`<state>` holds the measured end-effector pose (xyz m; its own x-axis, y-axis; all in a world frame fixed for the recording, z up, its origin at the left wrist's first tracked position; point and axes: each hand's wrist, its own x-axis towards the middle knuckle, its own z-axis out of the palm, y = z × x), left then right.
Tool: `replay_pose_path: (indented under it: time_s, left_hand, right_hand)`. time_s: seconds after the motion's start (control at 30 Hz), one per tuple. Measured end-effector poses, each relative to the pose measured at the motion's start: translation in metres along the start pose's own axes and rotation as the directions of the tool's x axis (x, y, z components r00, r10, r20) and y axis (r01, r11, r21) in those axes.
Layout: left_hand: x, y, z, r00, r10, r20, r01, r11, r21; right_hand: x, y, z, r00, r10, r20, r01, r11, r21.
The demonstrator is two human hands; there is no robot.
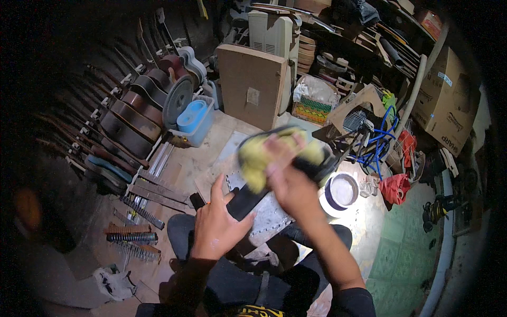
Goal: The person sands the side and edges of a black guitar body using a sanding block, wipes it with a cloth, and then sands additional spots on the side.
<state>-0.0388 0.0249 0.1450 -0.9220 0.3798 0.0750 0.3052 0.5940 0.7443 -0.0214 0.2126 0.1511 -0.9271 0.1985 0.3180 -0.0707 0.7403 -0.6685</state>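
My left hand (pixel 219 227) supports a long black piece (pixel 246 203), flat and bar-like, with its thumb and fingers spread around it. The piece slants up to the right across my lap, and a dark curved edge shows at its far end. My right hand (pixel 288 182), smeared by motion, presses a yellow cloth (pixel 253 161) over that far part. The cloth and fingers hide much of the dark object there, so its full shape cannot be made out.
Several guitars (pixel 132 113) hang in a row at left. Beside them stands a clear bin with a blue tub (pixel 191 116). A white round container (pixel 342 191), blue hose (pixel 381 145) and red bag (pixel 395 188) lie at right. Clamp-like springs (pixel 132 236) rest on the floor at left.
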Motion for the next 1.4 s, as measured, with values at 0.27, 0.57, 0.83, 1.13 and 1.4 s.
replay_pose_path:
  time_s: [0.27,0.57,0.83,1.13,1.4]
  left_hand:
    - [0.006,0.019,0.002,0.993,-0.097,0.061,0.099,0.995,-0.017]
    - [0.007,0.025,0.001,0.994,-0.085,0.067,0.080,0.994,0.069]
    - [-0.015,0.009,-0.003,0.995,0.029,0.095,-0.033,0.999,0.041]
    - [-0.044,-0.032,-0.006,0.972,0.235,-0.014,-0.234,0.972,0.031]
    - [-0.034,-0.029,-0.012,0.970,0.242,-0.019,-0.240,0.969,0.060]
  right_hand:
    - [-0.012,0.025,0.006,0.918,-0.340,-0.205,0.268,0.912,-0.310]
    - [-0.013,0.036,-0.004,0.931,-0.329,-0.158,0.284,0.925,-0.251]
    - [-0.027,0.001,0.010,0.839,-0.524,-0.146,0.483,0.841,-0.242]
    - [0.003,0.103,0.047,0.992,0.095,-0.089,0.003,0.667,0.745]
    - [0.017,0.064,0.021,0.912,-0.270,-0.308,0.308,0.948,0.083]
